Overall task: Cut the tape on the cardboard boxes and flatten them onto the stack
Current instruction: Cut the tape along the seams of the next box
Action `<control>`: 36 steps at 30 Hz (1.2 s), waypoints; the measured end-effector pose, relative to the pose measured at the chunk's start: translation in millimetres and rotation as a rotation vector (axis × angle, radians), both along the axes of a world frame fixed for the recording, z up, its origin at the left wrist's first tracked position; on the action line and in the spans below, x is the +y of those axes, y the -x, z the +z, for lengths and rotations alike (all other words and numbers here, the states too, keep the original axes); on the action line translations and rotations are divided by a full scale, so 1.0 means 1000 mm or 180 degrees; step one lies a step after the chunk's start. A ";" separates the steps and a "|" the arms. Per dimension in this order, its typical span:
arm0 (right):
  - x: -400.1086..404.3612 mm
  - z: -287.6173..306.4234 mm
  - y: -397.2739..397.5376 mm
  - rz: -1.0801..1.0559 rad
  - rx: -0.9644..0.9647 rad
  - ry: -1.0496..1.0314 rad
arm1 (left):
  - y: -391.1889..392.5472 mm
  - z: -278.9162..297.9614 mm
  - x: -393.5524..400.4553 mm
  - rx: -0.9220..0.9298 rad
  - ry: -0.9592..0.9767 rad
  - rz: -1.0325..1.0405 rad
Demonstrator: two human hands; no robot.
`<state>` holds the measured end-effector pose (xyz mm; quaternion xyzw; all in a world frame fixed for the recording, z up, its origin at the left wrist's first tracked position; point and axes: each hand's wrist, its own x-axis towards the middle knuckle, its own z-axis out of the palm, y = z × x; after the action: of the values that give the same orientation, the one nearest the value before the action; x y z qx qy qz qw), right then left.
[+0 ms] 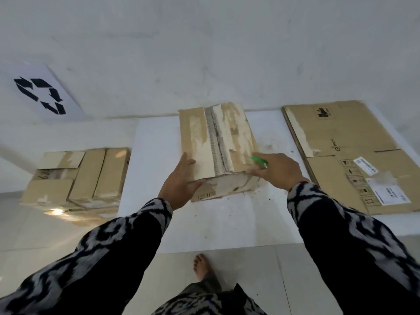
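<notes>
Head view shows us a closed cardboard box point(218, 151) standing on a white sheet point(159, 155) spread on the floor, close to the wall. Its top is badly scuffed, with pale patches where the paper skin has torn away, and a rough seam runs down the middle between the two top flaps. The near face is crumpled along its bottom edge.

Our left hand point(181, 181) lies against the box's near left corner, fingers straight and spread over the top edge, thumb along the front face. Our right hand point(276, 171) reaches to the near right corner, fingertips touching the box top; a small green tool point(259, 160) sticks out from under it, and we think the hand grips it, though the hold itself is hidden. Both sleeves are dark with a pale pattern.

To the right, on the same sheet, lies a flattened stack of cardboard point(354, 155) with labels and printed marks. To the left, off the sheet on the tiled floor point(250, 280), sit more unopened boxes point(77, 178), packed together. A recycling sign point(43, 94) hangs on the wall point(227, 53) above them. A bare foot point(201, 267) stands on the tiles below.
</notes>
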<state>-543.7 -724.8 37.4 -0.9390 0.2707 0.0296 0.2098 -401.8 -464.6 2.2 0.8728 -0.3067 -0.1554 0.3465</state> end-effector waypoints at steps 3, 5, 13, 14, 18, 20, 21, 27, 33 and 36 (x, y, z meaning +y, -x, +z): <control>-0.007 -0.009 0.005 -0.0138 -0.0495 0.0092 | -0.010 0.003 0.006 0.0147 -0.0135 -0.0174; -0.003 -0.016 0.008 -0.0233 -0.0669 -0.0018 | -0.014 0.005 0.006 0.0277 -0.0165 -0.0245; 0.008 -0.033 0.021 -0.0633 -0.1013 -0.0535 | -0.038 0.016 -0.005 0.0329 -0.0581 -0.0511; 0.008 -0.034 0.020 -0.0716 -0.1037 -0.0545 | -0.040 0.019 -0.007 0.0320 -0.0632 -0.0568; 0.022 -0.047 0.018 -0.0836 -0.1383 -0.0187 | -0.048 0.030 -0.012 0.0415 -0.0819 -0.0675; 0.033 -0.060 0.019 -0.0838 -0.1679 0.0034 | -0.047 0.034 -0.015 0.0408 -0.0955 -0.0664; 0.039 -0.063 0.020 -0.0872 -0.1778 0.0131 | -0.045 0.034 -0.017 0.0390 -0.1022 -0.0637; 0.051 -0.069 0.019 -0.0671 -0.1846 -0.0056 | -0.017 0.036 -0.045 0.0211 -0.1898 0.0270; -0.037 0.002 -0.069 -0.0660 -0.1129 0.0492 | 0.002 0.008 -0.071 0.0232 -0.2351 0.0328; -0.076 0.009 -0.116 -0.0253 -0.0496 0.0546 | 0.002 0.009 -0.071 -0.0140 -0.2407 0.0274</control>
<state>-428.1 -800.8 46.4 -0.9415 0.2921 -0.0750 0.1501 -403.9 -535.7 11.2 0.9542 -0.1982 -0.2241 -0.0005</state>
